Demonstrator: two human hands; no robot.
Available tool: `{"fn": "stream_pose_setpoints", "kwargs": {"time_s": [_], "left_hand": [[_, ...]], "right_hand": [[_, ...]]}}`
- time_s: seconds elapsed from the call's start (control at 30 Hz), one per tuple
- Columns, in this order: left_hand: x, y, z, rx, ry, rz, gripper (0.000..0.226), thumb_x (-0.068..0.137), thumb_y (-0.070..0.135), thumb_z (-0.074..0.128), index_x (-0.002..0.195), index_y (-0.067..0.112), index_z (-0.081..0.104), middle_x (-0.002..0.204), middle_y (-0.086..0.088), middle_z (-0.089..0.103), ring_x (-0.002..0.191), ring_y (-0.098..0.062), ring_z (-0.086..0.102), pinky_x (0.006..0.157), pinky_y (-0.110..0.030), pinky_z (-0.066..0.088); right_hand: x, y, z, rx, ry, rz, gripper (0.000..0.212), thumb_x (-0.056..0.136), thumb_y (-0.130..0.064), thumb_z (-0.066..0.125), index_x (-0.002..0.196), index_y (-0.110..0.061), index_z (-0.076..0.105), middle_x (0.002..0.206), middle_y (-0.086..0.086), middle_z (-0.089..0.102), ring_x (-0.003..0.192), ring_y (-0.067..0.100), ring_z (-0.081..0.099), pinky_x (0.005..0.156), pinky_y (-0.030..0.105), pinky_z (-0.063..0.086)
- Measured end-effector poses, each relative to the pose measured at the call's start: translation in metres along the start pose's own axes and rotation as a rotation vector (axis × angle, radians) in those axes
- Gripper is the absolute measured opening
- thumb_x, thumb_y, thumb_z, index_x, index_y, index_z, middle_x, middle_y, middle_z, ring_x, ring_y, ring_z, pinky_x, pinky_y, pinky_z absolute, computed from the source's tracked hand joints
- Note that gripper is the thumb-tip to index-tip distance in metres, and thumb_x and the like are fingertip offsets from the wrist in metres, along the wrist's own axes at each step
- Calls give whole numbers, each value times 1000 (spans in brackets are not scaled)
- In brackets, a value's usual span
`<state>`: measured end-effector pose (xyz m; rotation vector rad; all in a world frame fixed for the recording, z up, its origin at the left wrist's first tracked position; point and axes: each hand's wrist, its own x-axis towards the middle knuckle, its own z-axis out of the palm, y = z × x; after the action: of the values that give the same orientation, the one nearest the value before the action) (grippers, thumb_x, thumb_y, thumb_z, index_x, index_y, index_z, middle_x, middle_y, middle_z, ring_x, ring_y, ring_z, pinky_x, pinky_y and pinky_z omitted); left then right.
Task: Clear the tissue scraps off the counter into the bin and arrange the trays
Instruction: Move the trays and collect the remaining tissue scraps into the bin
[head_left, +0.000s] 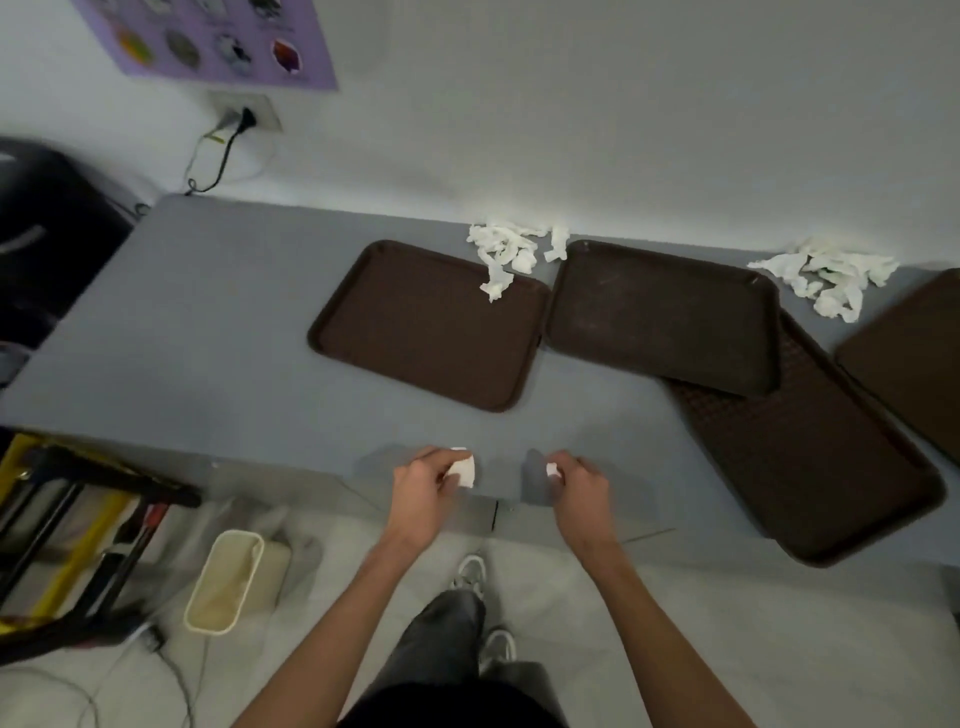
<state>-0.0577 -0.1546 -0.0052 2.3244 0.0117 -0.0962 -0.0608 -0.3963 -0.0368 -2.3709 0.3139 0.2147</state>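
My left hand (423, 491) is closed around a white tissue scrap (463, 472) at the counter's front edge. My right hand (582, 488) pinches a smaller tissue scrap (551, 471) close beside it. One pile of tissue scraps (511, 249) lies at the wall, spilling onto the corner of the left brown tray (431, 327). A second pile of scraps (826, 275) lies further right by the wall. The middle tray (665, 312) rests partly on a large textured tray (810, 457). Another tray (914, 353) is cut off at the right edge.
The grey counter (208, 322) stands against a white wall. On the floor at the lower left stands a small cream bin (223, 582). A yellow and black cart (67, 530) stands left of it, with cables on the floor. A black bin bag (41, 234) is at the far left.
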Motion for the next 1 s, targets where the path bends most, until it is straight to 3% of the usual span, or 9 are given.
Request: {"fn": "stream_pose_setpoints", "kwargs": {"time_s": [0.1,0.17,0.27,0.4,0.47,0.53,0.77,0.87,1.0], "left_hand": [[-32,-27,-39,-73,85,-118,40,87,1,74,116,28,79,106,11,70,85,4,68,86,-7,51],[-53,-49,-65,-86,159,-196,35,85,6,80,113,28,80,108,7,68,83,2,69,85,-6,51],[-84,-83,-105,-153,289,-278,29,81,8,87,100,29,82,110,7,67,80,-5,71,83,-19,60],[-125,-128,-157,-214,392,-381,21,87,6,79,86,27,80,101,18,77,86,2,73,75,-8,53],[-145,-161,-182,-200,407,-434,17,90,10,76,86,25,79,91,21,77,85,4,71,71,-7,49],[-162,-202,-207,-157,406,-502,12,92,17,76,93,28,79,83,18,73,82,-3,71,70,-20,50],[-209,-352,-285,-146,376,-632,12,97,18,70,102,27,74,99,7,76,88,-5,69,83,-36,60],[-220,-404,-307,-188,357,-675,12,96,16,69,99,27,73,92,8,77,80,-4,71,77,-39,63],[-223,-456,-323,-226,329,-722,14,93,15,75,99,27,68,93,7,78,76,-1,72,70,-32,64]], "right_hand": [[-29,-34,24,31,3,-133,21,100,-4,66,114,-16,75,98,2,75,81,12,61,73,14,39],[-48,-56,45,86,-12,-187,16,101,-13,69,113,-21,76,99,-5,78,84,7,67,77,14,43],[-73,-99,79,150,-59,-237,17,99,-18,73,113,-27,76,100,-15,77,87,-3,70,82,13,51],[-106,-156,140,240,-231,-242,18,96,-11,76,107,-25,78,101,-19,71,89,-6,71,87,13,56],[-121,-182,177,252,-302,-265,17,96,-10,76,107,-23,79,101,-19,74,90,-4,72,90,18,58],[-137,-207,216,252,-354,-286,14,97,-13,75,107,-23,79,98,-16,78,90,-3,74,89,20,59],[-190,-286,357,180,-423,-283,12,102,-23,71,111,-28,75,98,-17,75,91,-1,71,83,16,56],[-208,-311,411,124,-463,-281,13,102,-21,71,112,-27,76,102,-13,72,91,-3,68,80,5,48],[-217,-325,476,85,-477,-243,17,99,-15,74,112,-25,79,108,-9,70,90,-1,68,85,10,54]]}}
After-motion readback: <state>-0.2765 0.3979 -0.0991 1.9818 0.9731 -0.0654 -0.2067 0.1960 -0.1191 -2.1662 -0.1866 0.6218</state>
